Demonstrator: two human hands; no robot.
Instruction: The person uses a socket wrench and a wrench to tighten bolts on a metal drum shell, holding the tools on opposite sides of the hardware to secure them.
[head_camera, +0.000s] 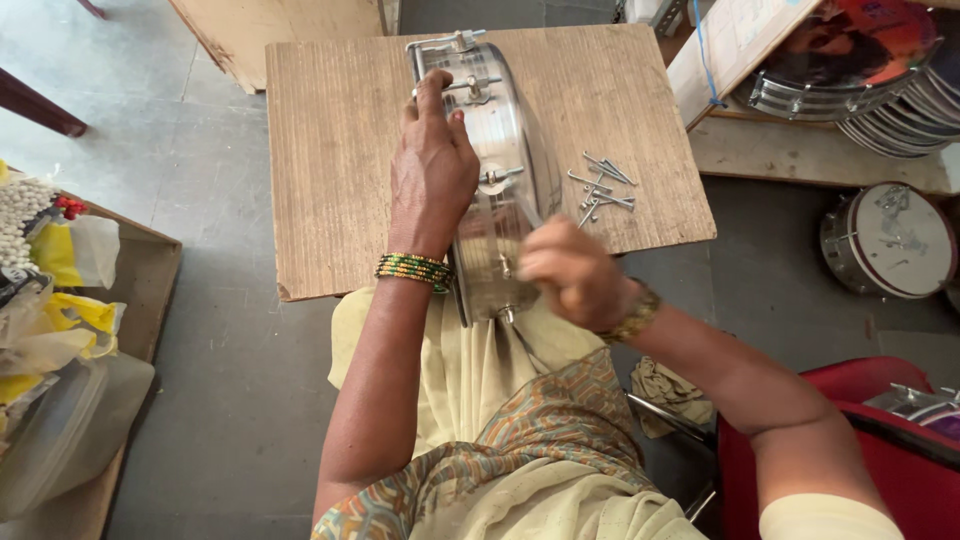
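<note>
A shiny metal drum shell (497, 150) stands on its edge on a small wooden table (340, 150), with tension lugs and rods along its side. My left hand (432, 165) lies over the top of the shell and holds it steady. Blurred, my right hand (572, 278) is closed on a thin metal tool (530, 212) set against the shell's near side. Several loose metal screws (603, 188) lie on the table just right of the drum.
Finished drums are stacked at the back right (860, 70), and another drum (890, 240) lies on the floor to the right. A red chair (850, 440) is at my right. Plastic bags and white beads (40, 260) fill a bench on the left.
</note>
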